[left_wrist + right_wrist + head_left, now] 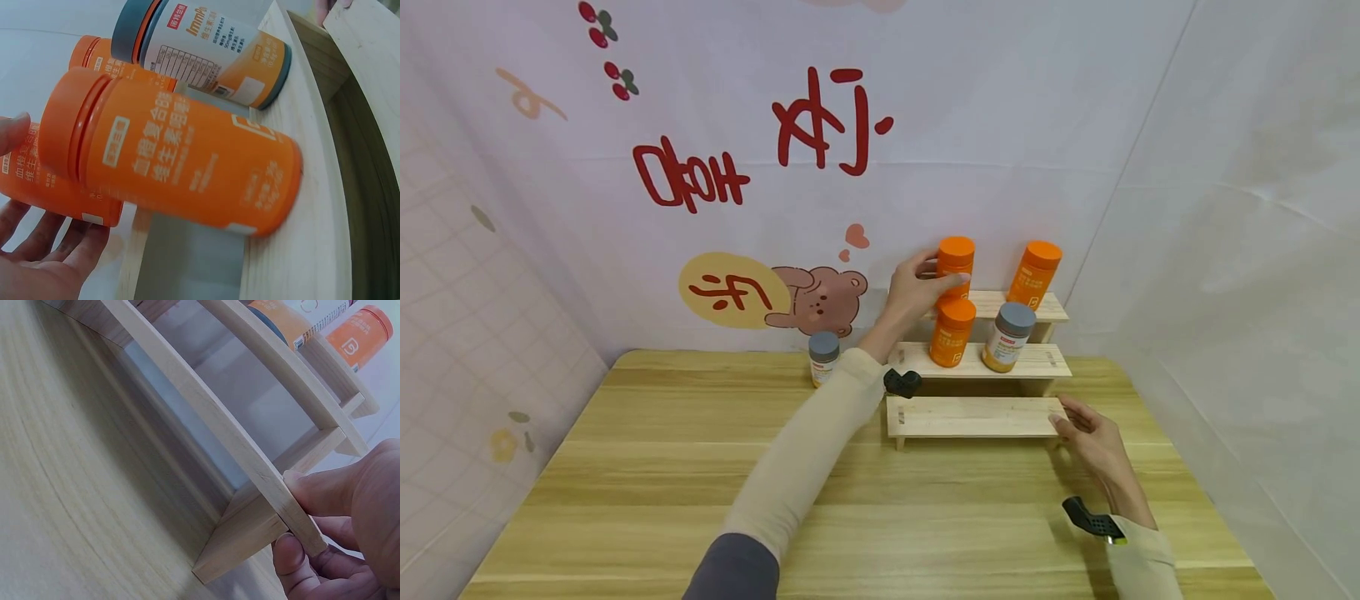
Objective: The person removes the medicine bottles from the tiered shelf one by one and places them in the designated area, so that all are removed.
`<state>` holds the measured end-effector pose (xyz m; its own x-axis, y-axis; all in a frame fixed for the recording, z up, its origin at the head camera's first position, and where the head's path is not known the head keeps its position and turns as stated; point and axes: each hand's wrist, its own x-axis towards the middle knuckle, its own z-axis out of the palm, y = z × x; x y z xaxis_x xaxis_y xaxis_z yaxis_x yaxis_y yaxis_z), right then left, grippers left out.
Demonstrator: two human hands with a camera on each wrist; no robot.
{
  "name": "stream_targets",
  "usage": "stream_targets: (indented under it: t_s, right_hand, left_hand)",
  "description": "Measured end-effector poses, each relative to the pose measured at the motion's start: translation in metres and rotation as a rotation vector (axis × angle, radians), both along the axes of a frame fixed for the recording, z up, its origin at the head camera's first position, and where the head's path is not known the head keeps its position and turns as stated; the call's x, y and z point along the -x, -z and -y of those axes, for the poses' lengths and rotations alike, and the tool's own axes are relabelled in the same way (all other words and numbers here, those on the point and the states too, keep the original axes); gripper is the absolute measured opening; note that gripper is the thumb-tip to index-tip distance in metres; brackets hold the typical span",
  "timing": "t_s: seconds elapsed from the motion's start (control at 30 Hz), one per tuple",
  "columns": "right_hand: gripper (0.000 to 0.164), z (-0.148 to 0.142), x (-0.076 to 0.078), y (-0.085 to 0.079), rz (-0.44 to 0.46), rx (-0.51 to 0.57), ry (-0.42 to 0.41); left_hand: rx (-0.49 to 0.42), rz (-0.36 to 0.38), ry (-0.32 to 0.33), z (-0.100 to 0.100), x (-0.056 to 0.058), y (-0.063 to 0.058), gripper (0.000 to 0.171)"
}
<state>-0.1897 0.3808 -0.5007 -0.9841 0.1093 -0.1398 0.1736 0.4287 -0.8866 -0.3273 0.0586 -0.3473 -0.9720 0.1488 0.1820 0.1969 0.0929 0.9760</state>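
My left hand (917,287) grips an orange bottle (956,257) at the left of the top tier of a stepped wooden rack (973,417). In the left wrist view, thumb and fingers curl round that orange bottle (69,200), behind another one. On the middle tier stand an orange bottle (952,335) and a grey-capped bottle (1008,337). A further orange bottle (1035,275) is at the top right. With my right hand (1093,442) I pinch the right end of the bottom shelf, thumb above and fingers below, as the right wrist view shows for the shelf board (250,465).
Left of the rack, a second grey-capped bottle (823,360) stands on the wood-grain table (700,467), partly hidden by the left sleeve. A printed white sheet (1000,108) hangs behind the table, with white sheets at both sides.
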Motion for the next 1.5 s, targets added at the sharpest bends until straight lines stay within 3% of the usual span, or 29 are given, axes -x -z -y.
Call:
stream_targets:
  t_s: [0.37, 0.67, 1.2, 1.5]
  right_hand:
    - [0.075, 0.001, -0.003, -0.003, -0.005, 0.001, 0.006]
    - [0.076, 0.002, -0.003, -0.004, -0.006, 0.01, 0.006]
    - [0.074, 0.002, 0.0, -0.004, 0.007, 0.009, 0.014]
    - [0.075, 0.003, -0.002, -0.005, 0.001, -0.011, 0.01]
  left_hand:
    - [0.016, -0.024, -0.014, 0.02, -0.002, 0.004, 0.063]
    - [-0.064, -0.046, 0.014, 0.038, -0.01, 0.006, 0.059]
    - [-0.088, -0.067, -0.014, 0.067, -0.027, 0.007, 0.062]
    - [-0.04, -0.122, -0.038, 0.085, -0.039, 0.011, 0.056]
